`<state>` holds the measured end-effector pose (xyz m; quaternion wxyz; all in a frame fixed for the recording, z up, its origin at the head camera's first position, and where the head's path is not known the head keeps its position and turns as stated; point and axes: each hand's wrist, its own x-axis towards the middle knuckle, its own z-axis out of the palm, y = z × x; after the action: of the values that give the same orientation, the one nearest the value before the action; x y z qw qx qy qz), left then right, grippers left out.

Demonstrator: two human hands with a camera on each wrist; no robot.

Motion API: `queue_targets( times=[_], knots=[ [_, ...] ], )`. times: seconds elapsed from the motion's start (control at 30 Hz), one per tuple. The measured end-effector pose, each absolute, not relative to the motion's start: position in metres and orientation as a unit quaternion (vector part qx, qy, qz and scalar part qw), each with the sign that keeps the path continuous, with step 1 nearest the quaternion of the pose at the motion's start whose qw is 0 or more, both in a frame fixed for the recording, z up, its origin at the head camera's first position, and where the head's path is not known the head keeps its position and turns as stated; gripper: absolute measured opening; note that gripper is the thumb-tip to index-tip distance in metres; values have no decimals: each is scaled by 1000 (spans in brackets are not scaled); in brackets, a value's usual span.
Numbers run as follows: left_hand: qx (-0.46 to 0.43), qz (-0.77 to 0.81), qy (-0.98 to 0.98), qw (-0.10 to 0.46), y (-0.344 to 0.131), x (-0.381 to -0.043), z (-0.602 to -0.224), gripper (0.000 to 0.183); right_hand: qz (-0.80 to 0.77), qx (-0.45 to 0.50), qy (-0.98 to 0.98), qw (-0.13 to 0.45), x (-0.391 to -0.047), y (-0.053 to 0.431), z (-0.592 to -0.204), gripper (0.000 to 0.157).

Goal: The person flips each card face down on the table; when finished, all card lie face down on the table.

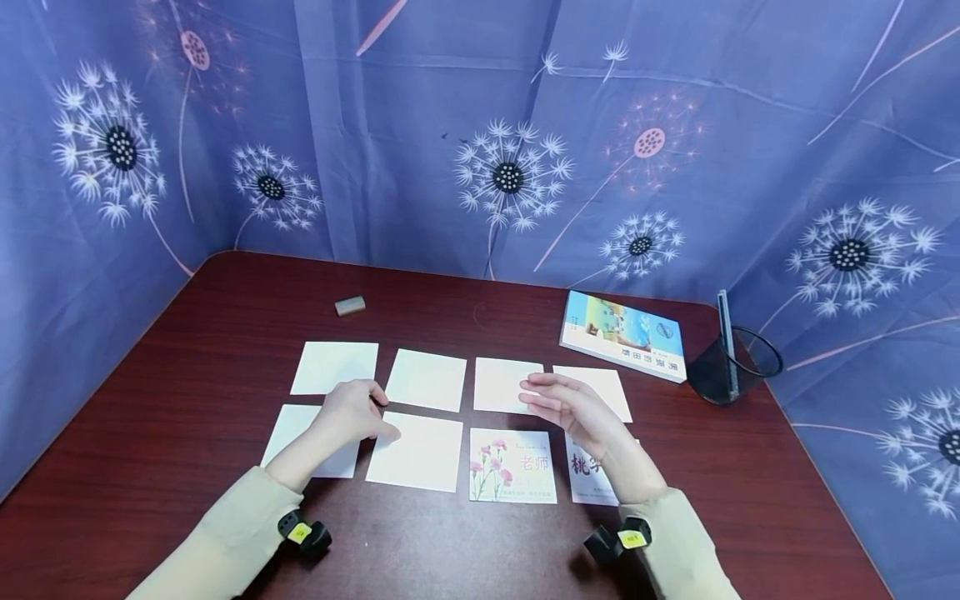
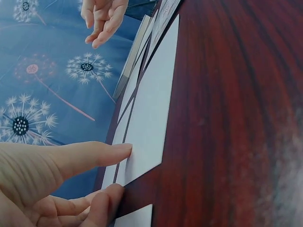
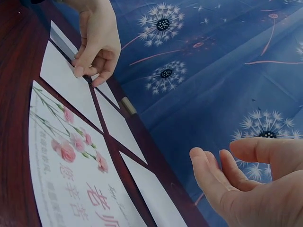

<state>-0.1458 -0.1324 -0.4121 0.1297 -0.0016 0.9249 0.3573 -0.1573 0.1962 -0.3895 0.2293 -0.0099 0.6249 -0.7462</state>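
My left hand (image 1: 352, 412) reaches over the back left corner of a blank white card (image 1: 420, 454) in the front row. In the left wrist view, the thumb (image 2: 113, 152) lies over that card's face, and the other fingers bend down near its edge. The card lies flat. My right hand (image 1: 573, 408) hovers above the cards on the right with nothing in it, fingers loosely bent and parted from the thumb in the right wrist view. Below it lie a card with pink flowers (image 1: 491, 479) and red characters, and a partly hidden card with dark red characters (image 1: 588, 487).
More blank white cards form a back row (image 1: 426, 379), with another blank card (image 1: 337, 454) at front left. Behind them sit a small grey block (image 1: 350, 306), a book (image 1: 622, 333) and a black mesh pen holder (image 1: 708, 375) with a pen-like stick. Patterned blue curtain (image 1: 420, 167) surrounds the table.
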Motion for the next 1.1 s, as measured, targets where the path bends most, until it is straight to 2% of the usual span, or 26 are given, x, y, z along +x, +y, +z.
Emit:
queue_targets(
  times=[0.3,0.37,0.53,0.77,1.1],
  knots=[
    [45,400,907,122,-123,-154,-416,39,-728,-8,647,229,-158,218,-389,42],
    [67,443,883,144,-117,-155,-418,39,-720,-9,652,237,-158,225,-391,46],
    [83,567,783,240,-97,-157,-420,42,-686,-32,670,283,-157,242,-395,54],
    [76,633,701,321,-77,-159,-421,53,-662,-74,663,342,-155,260,-403,54],
    [51,645,681,342,-66,-157,-420,64,-647,-54,668,365,-148,269,-410,48]
  ],
)
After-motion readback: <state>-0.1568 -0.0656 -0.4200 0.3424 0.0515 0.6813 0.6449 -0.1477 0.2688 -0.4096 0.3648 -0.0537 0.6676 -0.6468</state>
